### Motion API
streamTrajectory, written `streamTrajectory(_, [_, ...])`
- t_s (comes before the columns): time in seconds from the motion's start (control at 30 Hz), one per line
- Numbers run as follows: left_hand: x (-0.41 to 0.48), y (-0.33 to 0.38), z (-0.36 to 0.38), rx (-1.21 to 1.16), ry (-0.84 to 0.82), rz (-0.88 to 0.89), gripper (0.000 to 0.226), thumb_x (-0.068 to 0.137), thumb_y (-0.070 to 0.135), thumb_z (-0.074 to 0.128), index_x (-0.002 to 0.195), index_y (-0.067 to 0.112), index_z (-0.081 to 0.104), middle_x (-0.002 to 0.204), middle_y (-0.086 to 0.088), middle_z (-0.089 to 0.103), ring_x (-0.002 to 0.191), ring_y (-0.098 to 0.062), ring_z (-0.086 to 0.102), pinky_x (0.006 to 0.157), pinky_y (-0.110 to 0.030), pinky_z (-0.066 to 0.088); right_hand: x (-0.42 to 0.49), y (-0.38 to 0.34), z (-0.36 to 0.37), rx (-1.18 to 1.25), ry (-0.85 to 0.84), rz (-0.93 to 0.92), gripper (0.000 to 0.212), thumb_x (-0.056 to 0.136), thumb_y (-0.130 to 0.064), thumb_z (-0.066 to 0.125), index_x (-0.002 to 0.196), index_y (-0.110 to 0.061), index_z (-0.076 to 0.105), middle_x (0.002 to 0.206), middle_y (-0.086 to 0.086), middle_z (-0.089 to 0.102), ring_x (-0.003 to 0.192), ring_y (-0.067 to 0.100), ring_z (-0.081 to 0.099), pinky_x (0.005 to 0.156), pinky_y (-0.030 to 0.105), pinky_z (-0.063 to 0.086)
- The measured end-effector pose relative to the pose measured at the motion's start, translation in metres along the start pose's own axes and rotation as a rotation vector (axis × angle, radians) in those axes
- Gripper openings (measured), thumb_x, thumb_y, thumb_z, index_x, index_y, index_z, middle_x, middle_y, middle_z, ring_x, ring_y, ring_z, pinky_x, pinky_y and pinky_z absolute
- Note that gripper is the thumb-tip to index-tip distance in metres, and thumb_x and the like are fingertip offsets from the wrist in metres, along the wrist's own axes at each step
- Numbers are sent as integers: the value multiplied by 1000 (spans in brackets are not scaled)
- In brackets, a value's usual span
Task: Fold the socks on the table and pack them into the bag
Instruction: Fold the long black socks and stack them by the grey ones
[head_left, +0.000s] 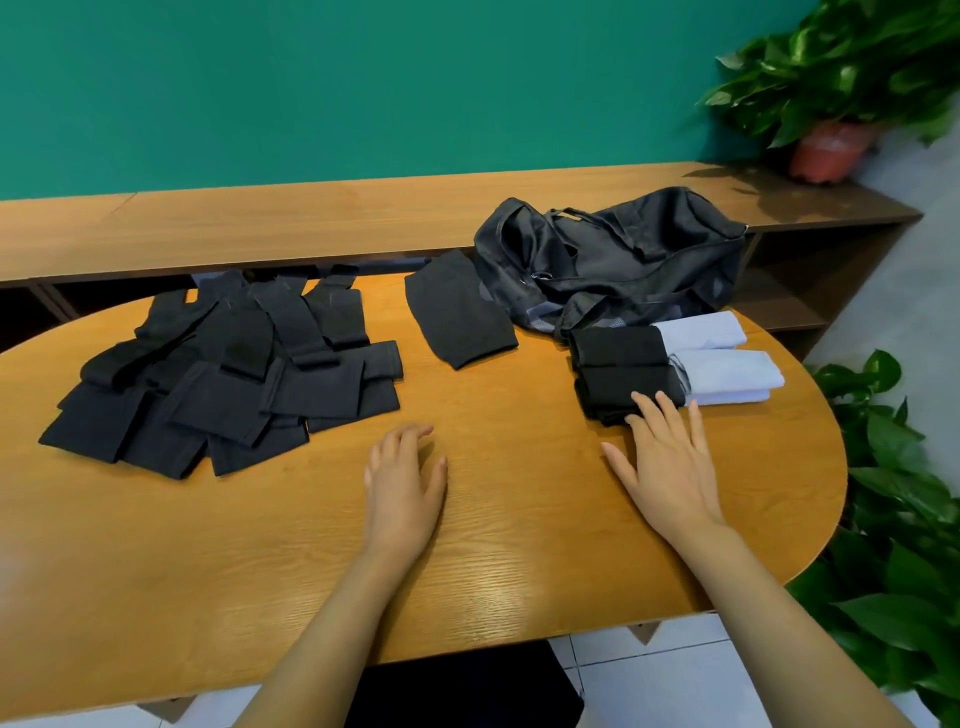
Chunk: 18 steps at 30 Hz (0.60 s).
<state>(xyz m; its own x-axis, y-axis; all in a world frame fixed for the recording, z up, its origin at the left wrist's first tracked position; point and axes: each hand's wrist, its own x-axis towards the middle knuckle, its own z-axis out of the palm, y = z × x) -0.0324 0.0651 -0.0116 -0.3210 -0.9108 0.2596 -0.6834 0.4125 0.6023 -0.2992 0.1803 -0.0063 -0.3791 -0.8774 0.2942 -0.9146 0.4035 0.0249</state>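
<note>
Right hand (670, 457) flat, fingers apart, apparently touching folded socks (623, 369) — press evenly, keep stack square; left hand (402, 483) relaxed on table (519, 519).

green wall (363, 78) | long wooden shelf (311, 218) below it | potted plant (841, 93) on its right end | second leafy plant (893, 519) at right | white floor tiles (665, 675)
</note>
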Motion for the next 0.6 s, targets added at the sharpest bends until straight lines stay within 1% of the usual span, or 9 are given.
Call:
streamTrajectory(0.07, [0, 0, 1, 26, -8, 6, 37, 97, 28, 56, 133, 20, 50, 133, 3, 49, 125, -14, 38, 104, -31, 29, 2, -2, -2, 75, 32, 27, 65, 95, -59, 28, 126, -11, 58, 140, 12, 53, 137, 31, 39, 118, 53, 19])
streamTrajectory(0.13, [0, 1, 1, 35, -12, 7, 37, 97, 29, 55, 133, 20, 50, 133, 3, 49, 126, -14, 38, 105, -33, 29, 7, -6, -6, 95, 28, 24, 64, 98, -60, 31, 140, -15, 46, 144, 14, 47, 139, 35, 34, 118, 52, 19])
streamTrajectory(0.2, [-1, 0, 2, 31, -8, 10, 37, 97, 28, 56, 133, 20, 50, 133, 3, 49, 125, -15, 39, 106, -33, 29, 13, -9, -8, 80, -73, 5, 71, 95, -65, 24, 153, -24, 27, 156, 14, 31, 146, 36, 19, 120, 49, 11])
streamTrajectory(0.27, [-1, -2, 2, 24, -3, 11, 36, 97, 27, 56, 132, 19, 51, 132, 3, 50, 125, -14, 39, 106, -33, 29, 21, -10, -7, 70, -166, -10, 74, 92, -69, 14, 155, -31, 11, 162, 10, 13, 149, 34, 4, 120, 46, 4])
streamTrajectory(0.3, [-1, -2, 2, 23, -5, 11, 35, 97, 26, 56, 131, 19, 52, 132, 3, 50, 124, -14, 39, 106, -33, 29, 23, -9, -7, 77, -187, -9, 75, 91, -70, 11, 155, -32, 8, 163, 9, 8, 150, 32, 0, 120, 45, 3])
streamTrajectory(0.37, [0, -2, 2, 18, -17, 15, 33, 96, 26, 56, 129, 20, 54, 131, 4, 51, 124, -14, 39, 106, -34, 29, 27, -8, -8, 84, -201, 3, 76, 90, -70, 8, 155, -32, 9, 163, 7, 6, 150, 31, -2, 120, 46, 2])
streamTrajectory(0.43, [1, -3, 0, -8, -26, 13, 32, 97, 26, 56, 128, 21, 54, 132, 4, 51, 124, -15, 39, 105, -33, 28, 28, -9, -11, 74, -187, 11, 74, 92, -70, 7, 155, -32, 13, 163, 7, 7, 150, 32, -1, 120, 48, 1])
streamTrajectory(0.53, [7, -6, -8, -46, -18, -7, 32, 97, 27, 55, 129, 22, 53, 132, 5, 49, 125, -15, 39, 100, -30, 27, 26, -15, -18, 64, -113, -1, 76, 92, -70, 5, 154, -29, 23, 162, 6, 15, 150, 32, 4, 119, 50, 2])
streamTrajectory(0.6, [15, -12, -16, 2, 5, 6, 30, 97, 27, 54, 127, 23, 54, 132, 6, 49, 125, -15, 39, 99, -33, 28, 27, -22, -22, 56, -78, -38, 77, 91, -68, 6, 152, -27, 29, 160, 5, 23, 149, 30, 10, 119, 50, 4])
